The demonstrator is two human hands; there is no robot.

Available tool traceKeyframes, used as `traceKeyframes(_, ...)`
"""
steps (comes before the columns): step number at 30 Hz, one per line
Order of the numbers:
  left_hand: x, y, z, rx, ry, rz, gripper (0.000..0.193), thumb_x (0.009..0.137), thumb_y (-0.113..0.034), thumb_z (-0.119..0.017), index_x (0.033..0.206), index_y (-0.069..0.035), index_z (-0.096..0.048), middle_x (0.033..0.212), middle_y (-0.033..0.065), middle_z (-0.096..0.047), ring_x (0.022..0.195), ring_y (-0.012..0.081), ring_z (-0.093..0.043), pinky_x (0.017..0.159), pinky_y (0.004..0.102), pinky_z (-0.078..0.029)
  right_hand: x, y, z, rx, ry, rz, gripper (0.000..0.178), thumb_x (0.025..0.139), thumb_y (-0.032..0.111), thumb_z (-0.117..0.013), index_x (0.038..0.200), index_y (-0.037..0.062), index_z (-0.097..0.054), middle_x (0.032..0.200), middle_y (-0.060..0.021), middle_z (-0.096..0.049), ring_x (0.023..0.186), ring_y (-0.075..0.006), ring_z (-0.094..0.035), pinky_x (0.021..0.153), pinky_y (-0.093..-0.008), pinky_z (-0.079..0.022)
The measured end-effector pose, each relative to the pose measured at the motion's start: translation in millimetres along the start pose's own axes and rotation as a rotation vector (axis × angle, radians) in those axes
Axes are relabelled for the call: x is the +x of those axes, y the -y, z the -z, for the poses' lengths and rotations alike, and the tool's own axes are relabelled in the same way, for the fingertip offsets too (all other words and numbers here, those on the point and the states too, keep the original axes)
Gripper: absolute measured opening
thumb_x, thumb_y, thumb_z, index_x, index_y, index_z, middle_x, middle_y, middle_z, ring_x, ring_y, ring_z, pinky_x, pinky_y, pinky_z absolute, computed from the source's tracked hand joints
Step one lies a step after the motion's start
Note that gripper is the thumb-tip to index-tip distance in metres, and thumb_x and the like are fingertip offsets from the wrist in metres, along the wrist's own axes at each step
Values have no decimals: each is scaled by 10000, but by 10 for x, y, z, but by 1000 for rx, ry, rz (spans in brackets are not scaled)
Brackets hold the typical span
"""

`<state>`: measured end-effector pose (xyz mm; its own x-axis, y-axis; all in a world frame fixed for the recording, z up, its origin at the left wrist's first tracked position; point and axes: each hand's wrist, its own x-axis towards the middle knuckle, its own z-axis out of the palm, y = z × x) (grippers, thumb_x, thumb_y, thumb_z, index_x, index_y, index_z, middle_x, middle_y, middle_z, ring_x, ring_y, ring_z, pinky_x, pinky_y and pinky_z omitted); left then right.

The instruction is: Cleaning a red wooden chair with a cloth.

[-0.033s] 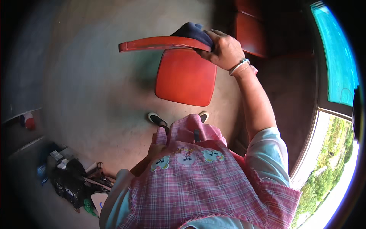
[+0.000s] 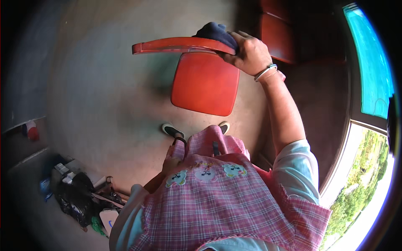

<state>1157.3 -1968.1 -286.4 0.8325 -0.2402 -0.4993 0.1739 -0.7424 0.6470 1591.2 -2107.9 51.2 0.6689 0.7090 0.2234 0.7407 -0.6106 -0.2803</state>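
Red chair, seen from above, is set above the centre of the view, toward 12 o'clock. With a clock face centred on its seat, the parts are read from left to right. The backrest is laid out as a curved band, its long axis from 9 to 3 o'clock and its free left end pointed at 9. At about 7 o'clock, well apart from the chair, the left hand is partly hidden beside the pink plaid apron; whether anything is gripped by it cannot be told. At 12 o'clock, a dark blue cloth is bunched against the far side of the backrest, near its right end. At 2 o'clock, that end is met by the right hand, the nearer of the two; the cloth is pinched against the backrest by its curled fingers and thumb. From this grip, most of the band is extended toward 9 o'clock, and the seat is placed toward 8. A slightly worn edge is shown along the backrest; the seat is marked by a smooth, plain red surface and rounded corners.
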Motion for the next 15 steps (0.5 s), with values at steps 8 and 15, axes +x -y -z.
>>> traceKeyframes(8,-98,148,258,-333,-17,306,263,835,-290,-541,952,-59,-591,893,152,-619,847,313,-597,757,369,-466,229,-316,-135,73,-4,-8,497,633,264,-699,1076,60,-599,933,-131,-629,839,-342,-606,731,-387,-494)
traceKeyframes(15,19,53,814,-551,-122,467,220,854,-236,-527,972,-56,-574,899,140,-603,862,272,-587,757,360,-459,207,-235,-71,162,28,-20,289,694,156,-692,900,-17,-586,798,-134,-580,728,-258,-581,694,-319,-452)
